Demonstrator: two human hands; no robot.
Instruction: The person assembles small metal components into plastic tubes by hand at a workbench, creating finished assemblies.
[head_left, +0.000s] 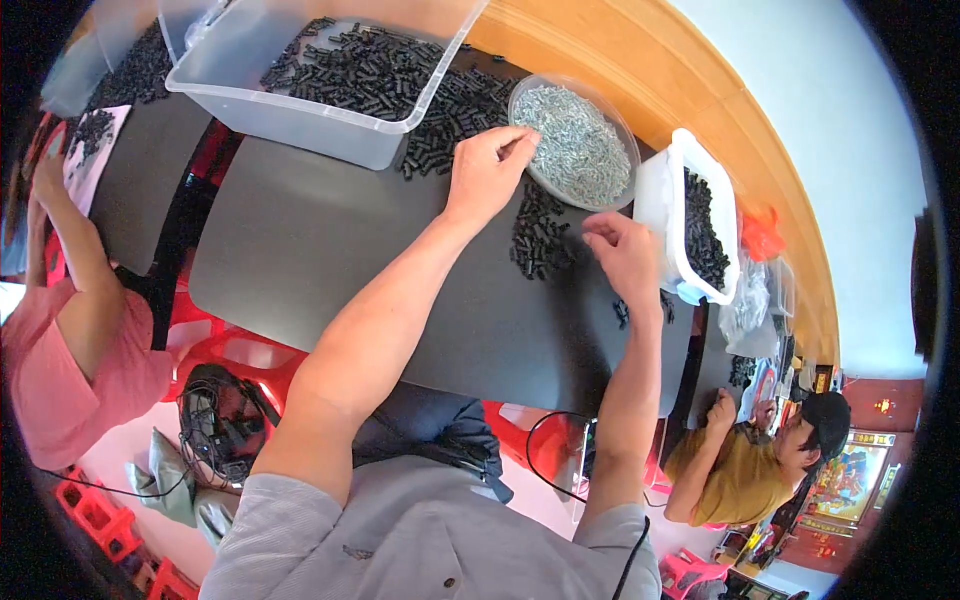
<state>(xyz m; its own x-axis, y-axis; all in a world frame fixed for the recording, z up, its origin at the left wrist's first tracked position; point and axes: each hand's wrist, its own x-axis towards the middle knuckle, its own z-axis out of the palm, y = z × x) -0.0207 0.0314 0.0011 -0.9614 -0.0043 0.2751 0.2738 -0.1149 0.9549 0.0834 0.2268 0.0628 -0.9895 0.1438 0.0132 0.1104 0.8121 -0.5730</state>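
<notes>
A round clear tub (578,146) full of small silvery metal pieces, like screws or pins, stands at the far side of the dark table. My left hand (490,172) is at its left rim, thumb and fingertips pinched together; whatever they hold is too small to make out. Just below the tub lies a small pile of short black plastic pieces (540,235). My right hand (627,252) hovers at the right of this pile with its fingers curled in and thumb close to them. Its fingertips are too small to show what is between them.
A large translucent bin (290,130) of black pieces stands at the far left, with a loose heap (455,115) beside it. To the right is a white tub (663,205) of black pieces. People sit at both sides, one in pink (85,350), one in mustard (740,475).
</notes>
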